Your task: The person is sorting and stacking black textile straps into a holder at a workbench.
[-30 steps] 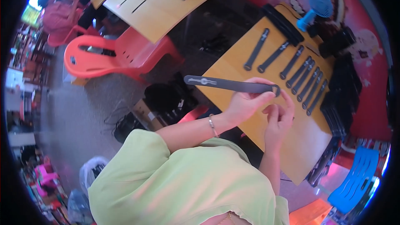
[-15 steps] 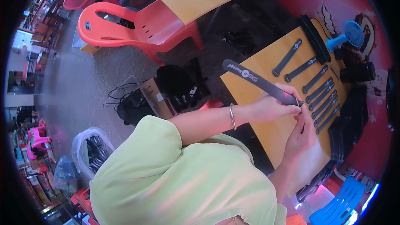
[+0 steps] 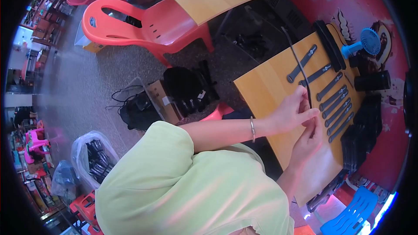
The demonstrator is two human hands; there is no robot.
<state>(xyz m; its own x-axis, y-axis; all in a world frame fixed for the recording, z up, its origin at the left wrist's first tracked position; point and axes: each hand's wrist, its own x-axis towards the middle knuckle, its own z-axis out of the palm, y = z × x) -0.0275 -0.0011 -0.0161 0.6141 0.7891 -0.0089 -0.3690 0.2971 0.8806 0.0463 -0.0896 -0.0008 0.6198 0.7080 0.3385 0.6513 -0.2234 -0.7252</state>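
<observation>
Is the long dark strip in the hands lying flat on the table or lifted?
Lifted: the long dark strip is pinched at its near end by the left hand and right hand, above the wooden table.

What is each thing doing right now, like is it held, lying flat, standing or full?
long dark strip: held at one end, edge-on above the board
left hand: pinching the strip's end
right hand: fingers closed at the same end
row of dark strips: lying flat side by side on the wooden board
blue fan: resting beside the board
red chair: upright, unoccupied
clear bag: open, holding dark pieces
</observation>
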